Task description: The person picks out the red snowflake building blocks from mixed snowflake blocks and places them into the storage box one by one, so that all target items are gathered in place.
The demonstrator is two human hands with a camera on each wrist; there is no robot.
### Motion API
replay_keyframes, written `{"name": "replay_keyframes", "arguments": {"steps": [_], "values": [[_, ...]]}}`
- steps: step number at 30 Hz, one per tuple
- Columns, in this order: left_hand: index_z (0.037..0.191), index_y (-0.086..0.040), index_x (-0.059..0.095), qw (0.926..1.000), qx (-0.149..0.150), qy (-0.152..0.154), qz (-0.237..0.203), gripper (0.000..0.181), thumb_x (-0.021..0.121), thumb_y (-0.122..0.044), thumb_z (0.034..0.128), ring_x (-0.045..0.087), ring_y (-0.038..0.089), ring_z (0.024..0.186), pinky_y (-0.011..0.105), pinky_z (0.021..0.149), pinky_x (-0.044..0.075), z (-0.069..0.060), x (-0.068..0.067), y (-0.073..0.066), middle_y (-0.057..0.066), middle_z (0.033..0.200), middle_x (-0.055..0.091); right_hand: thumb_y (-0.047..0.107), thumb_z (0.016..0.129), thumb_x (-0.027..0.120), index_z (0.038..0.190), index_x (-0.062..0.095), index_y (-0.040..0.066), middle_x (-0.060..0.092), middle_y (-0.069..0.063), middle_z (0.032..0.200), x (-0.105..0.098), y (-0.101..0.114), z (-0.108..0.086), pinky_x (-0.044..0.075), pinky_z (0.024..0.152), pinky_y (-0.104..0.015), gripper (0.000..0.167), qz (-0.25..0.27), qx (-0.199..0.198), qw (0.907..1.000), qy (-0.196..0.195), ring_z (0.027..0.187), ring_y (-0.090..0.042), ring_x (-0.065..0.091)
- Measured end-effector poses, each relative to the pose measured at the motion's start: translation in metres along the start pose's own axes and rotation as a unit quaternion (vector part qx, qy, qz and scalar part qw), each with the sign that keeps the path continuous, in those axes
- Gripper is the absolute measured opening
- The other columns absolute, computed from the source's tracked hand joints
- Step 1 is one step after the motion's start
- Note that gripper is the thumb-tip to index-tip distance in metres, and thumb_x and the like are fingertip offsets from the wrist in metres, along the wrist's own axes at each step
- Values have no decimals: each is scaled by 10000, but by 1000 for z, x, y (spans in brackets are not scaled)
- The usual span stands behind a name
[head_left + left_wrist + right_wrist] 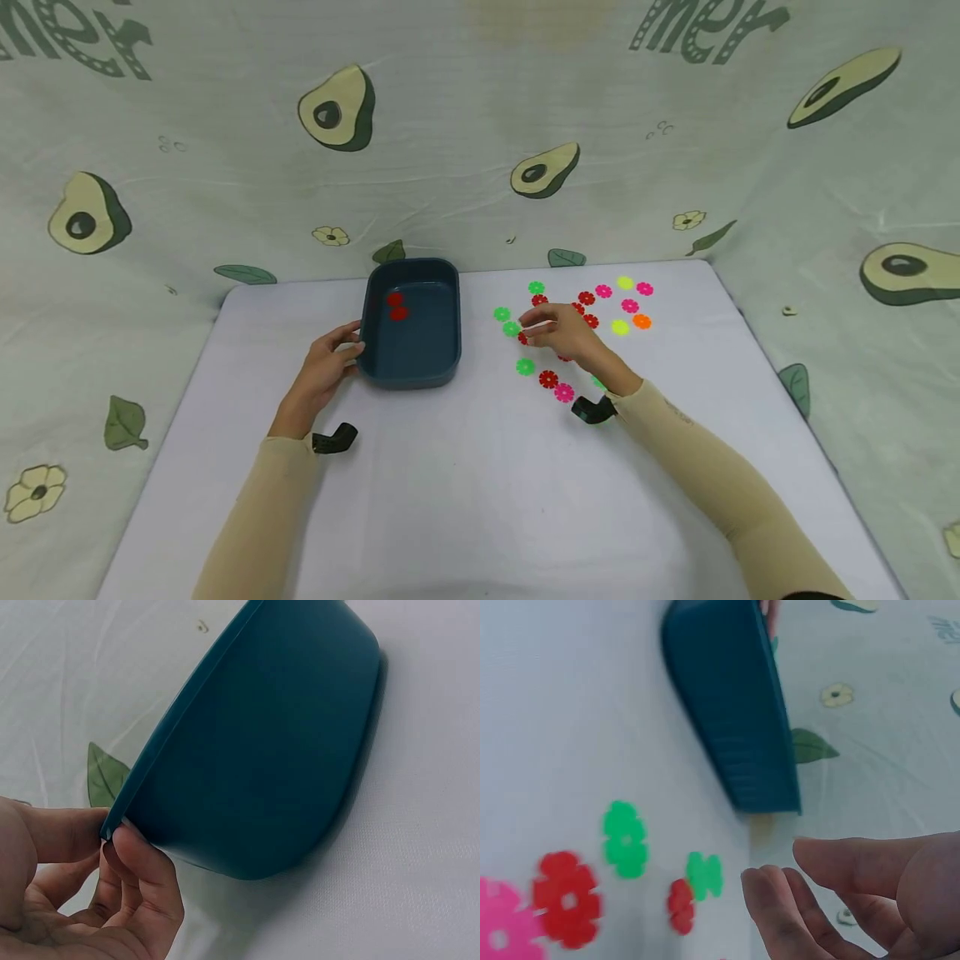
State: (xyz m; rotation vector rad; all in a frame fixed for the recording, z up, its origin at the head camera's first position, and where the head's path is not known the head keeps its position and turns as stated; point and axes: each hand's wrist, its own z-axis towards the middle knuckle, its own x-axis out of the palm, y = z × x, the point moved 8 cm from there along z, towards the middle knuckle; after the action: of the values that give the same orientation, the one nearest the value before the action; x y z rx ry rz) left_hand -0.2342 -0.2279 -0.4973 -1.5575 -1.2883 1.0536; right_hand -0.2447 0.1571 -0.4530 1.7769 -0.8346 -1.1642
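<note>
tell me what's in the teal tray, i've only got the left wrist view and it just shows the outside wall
Observer: Two red discs lie in the far half of the teal tray.
Operator: ok, anything gripped on the other side
Observer: Nothing visible; in the right wrist view, the right hand has an open gap between thumb and fingertips.
Operator: any orange ones elsewhere
Observer: Yes, one orange flower-shaped disc lies on the table, beside a yellow one.
</note>
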Motion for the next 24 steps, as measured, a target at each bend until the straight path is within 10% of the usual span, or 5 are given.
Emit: {"name": "replay_keyframes", "arguments": {"steps": [24], "values": [[1639,-15,347,10000,3,42,1,557,520,-75,1113,497,66,902,233,737,495,-1,0,-1,29,1258,434,-65,906,777,1215,705,-53,705,-209,1220,-2,-56,-32,589,966,-467,317,-1109,-86,9927,-467,1117,-375,660]]}}
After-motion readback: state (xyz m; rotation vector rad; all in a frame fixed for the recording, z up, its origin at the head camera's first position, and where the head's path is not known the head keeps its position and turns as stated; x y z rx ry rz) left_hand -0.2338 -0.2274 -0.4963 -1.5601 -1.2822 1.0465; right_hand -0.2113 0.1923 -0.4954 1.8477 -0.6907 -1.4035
